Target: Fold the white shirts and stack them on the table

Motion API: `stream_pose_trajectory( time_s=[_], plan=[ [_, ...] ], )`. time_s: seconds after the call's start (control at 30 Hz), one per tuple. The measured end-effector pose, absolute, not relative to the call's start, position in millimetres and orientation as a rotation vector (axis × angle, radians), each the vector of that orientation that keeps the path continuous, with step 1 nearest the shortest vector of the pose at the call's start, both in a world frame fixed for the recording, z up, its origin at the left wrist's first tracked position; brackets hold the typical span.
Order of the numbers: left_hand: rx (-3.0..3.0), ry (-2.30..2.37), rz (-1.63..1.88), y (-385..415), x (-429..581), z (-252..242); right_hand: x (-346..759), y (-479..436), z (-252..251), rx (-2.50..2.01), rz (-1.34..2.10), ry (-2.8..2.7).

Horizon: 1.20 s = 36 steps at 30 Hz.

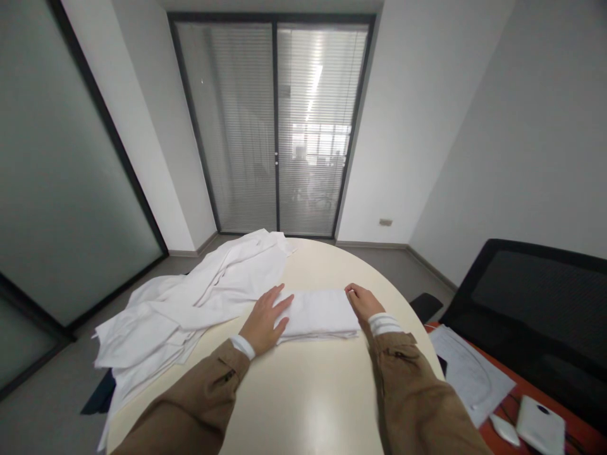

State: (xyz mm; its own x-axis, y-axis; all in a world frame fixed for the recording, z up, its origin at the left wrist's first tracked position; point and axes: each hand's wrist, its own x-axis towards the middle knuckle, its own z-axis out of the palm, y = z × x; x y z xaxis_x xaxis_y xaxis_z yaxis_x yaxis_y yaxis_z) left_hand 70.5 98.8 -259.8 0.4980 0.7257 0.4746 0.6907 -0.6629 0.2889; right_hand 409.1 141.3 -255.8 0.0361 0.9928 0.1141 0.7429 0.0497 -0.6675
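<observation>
A folded white cloth [318, 316] lies flat on the cream round table [322, 268], close to its near side. My left hand [264, 321] rests with spread fingers against and slightly over the cloth's left end. My right hand [363, 302] touches the cloth's right end, its fingers together at the upper corner. Neither hand visibly grips the cloth. To the left, a loose heap of white fabric [194, 309] spreads over the table and hangs past its edge. Its folds hide its shape. Brown sleeves with white cuffs cover both my forearms.
Right of the table stands an orange desk [581, 430] holding papers [469, 373], a white computer mouse [504, 430] and a white flat device [540, 424]. A black mesh chair back [531, 303] stands behind it. A dark cloth [100, 395] lies below the heap.
</observation>
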Motion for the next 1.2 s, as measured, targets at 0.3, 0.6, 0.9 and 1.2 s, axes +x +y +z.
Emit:
stream_pose_trajectory(
  time_s=[0.3, 0.6, 0.9, 1.2],
  plan=[
    [2.730, 1.235, 0.491, 95.6, 78.5, -266.1, 307.5, 95.0, -216.5, -1.423, 0.030, -2.253],
    [2.600, 1.405, 0.394, 95.9, 82.3, -258.6, 317.5, 110.3, -262.4, -2.031, 0.148, -2.193],
    [2.625, 1.385, 0.604, 97.9, 104.6, -260.0, 313.8, 111.6, -268.7, -2.036, 0.136, -2.179],
    [2.634, 1.387, 0.444, 95.2, 99.3, -267.2, 309.8, 104.8, -251.1, -1.770, -0.017, -2.282]
  ],
)
